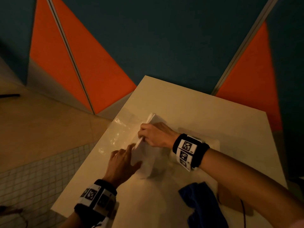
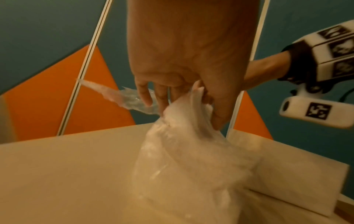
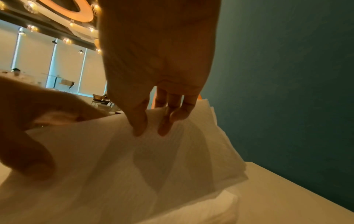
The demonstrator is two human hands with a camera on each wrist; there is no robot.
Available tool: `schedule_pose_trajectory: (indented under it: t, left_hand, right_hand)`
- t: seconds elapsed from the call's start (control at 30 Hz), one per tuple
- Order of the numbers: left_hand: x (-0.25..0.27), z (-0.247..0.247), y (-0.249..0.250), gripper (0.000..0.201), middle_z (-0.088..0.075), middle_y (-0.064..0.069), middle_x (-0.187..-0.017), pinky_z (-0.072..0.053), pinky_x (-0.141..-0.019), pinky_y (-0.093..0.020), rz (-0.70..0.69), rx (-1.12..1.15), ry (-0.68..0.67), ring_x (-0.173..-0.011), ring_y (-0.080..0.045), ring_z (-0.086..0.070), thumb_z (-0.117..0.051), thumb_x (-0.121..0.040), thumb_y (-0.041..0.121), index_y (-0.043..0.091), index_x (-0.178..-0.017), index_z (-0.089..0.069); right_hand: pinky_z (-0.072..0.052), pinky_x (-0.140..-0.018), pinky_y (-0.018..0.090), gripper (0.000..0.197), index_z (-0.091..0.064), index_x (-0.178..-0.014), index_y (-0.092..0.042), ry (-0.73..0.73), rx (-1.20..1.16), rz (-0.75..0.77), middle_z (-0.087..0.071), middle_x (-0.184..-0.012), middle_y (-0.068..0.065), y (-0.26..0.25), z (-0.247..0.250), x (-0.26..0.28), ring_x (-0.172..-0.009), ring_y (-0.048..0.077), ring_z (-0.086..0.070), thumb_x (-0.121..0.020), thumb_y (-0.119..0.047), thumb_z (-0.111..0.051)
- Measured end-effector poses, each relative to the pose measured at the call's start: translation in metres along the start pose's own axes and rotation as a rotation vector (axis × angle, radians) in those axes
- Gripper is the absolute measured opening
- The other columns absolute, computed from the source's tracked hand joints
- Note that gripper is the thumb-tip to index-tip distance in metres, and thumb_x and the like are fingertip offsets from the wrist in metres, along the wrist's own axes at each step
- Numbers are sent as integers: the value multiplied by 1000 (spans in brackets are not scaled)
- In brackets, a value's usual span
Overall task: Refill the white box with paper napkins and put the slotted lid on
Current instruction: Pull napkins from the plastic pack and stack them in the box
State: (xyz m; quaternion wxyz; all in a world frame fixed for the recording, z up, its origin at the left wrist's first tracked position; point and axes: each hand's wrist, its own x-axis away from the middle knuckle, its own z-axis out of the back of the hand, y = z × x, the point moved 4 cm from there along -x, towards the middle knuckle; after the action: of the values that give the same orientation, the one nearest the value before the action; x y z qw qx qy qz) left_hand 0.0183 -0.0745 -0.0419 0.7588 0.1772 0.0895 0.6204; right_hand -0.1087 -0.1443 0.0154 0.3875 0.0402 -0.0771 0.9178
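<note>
A stack of white paper napkins [image 1: 146, 159] stands on edge at the middle of the white table [image 1: 197, 111], half out of a clear plastic wrapper [image 1: 121, 134]. My right hand [image 1: 148, 134] grips the stack's upper edge from the right; in the right wrist view its fingertips [image 3: 139, 130] curl over the napkins [image 3: 153, 166]. My left hand [image 1: 125, 155] is at the stack's near left. In the left wrist view the left hand [image 2: 191, 103] pinches the wrapper [image 2: 182, 166] between thumb and fingers. A flat white piece [image 1: 213, 143], box or lid, lies behind my right wrist.
A blue cloth [image 1: 202, 203] lies crumpled at the table's near right, beside a thin black cable [image 1: 243, 211]. Teal and orange wall panels [image 1: 164, 46] rise behind the table. The tiled floor [image 1: 41, 162] drops away past the table's left edge.
</note>
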Motion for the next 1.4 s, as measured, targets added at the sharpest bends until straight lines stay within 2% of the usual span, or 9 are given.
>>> schedule_pose_trajectory:
  t: [0.1,0.2,0.33,0.47,0.77,0.9,1.0,1.17,1.4]
  left_hand:
    - [8,8,-5,24,-69,-1,-79,-52,-62,-32,-73,207,174,-64,-18,-62,-48,-87,39,20,-89,-63]
    - [20,21,-8,17,-69,-3,-89,-52,-60,-22,-113,336,387,-69,-13,-62,-68,-81,9,11,-99,-68]
    - [29,25,-7,28,-69,-4,-94,-38,-67,-7,-51,415,537,-76,-10,-59,-74,-75,4,7,-101,-68]
    - [22,3,-11,37,-64,4,-103,-44,-70,-16,85,567,448,-86,-12,-60,-76,-74,12,14,-109,-63]
    - [13,26,-5,37,-67,-21,-107,-47,-75,-32,250,640,430,-94,-32,-63,-60,-88,24,2,-118,-59]
    - [-5,59,27,54,-60,-14,-120,-52,-81,-42,110,700,394,-102,-31,-60,-60,-88,26,16,-135,-35]
    - [-29,63,71,65,-54,-19,-129,-50,-87,-46,-94,642,304,-105,-28,-57,-61,-88,16,20,-140,-23]
    - [-72,15,131,36,-57,-17,-118,-46,-87,-38,-316,259,2,-102,-35,-58,-52,-90,11,15,-126,-52]
    - [-96,-39,163,38,-56,-11,-125,-52,-88,-42,-419,-266,-201,-111,-31,-57,-49,-89,6,14,-126,-53]
  right_hand:
    - [-49,-87,40,24,-68,-106,-18,146,34,-67,-58,-118,5,11,20,11,-108,24,-53,-85,-28,-62]
    - [-35,-99,38,27,-71,-102,-25,205,15,-294,-50,-132,2,41,32,23,-123,23,-39,-78,-38,-68]
    - [-35,-103,34,27,-70,-103,-15,297,-486,-494,-55,-131,6,63,15,31,-125,24,-44,-77,-21,-74]
    - [-42,-82,20,34,-59,-115,-15,297,-843,-686,-63,-121,6,60,-28,26,-111,23,-59,-82,-6,-62]
    - [-50,-88,27,37,-52,-125,-17,616,-1090,-801,-61,-126,12,67,-12,39,-114,25,-59,-89,-12,-62]
    - [-48,-70,17,35,-59,-121,-12,776,-1020,-852,-64,-108,2,81,16,95,-93,15,-61,-86,-14,-66]
    - [-51,-81,24,35,-62,-118,-9,806,-971,-1035,-68,-107,4,99,13,151,-93,15,-62,-84,-13,-68]
    - [-50,-82,23,28,-69,-107,-7,711,-896,-1309,-72,-108,9,120,-31,210,-87,16,-64,-79,-13,-72]
    - [-48,-93,30,27,-69,-108,-8,565,-727,-1339,-70,-111,14,129,-53,212,-108,31,-61,-81,-12,-67]
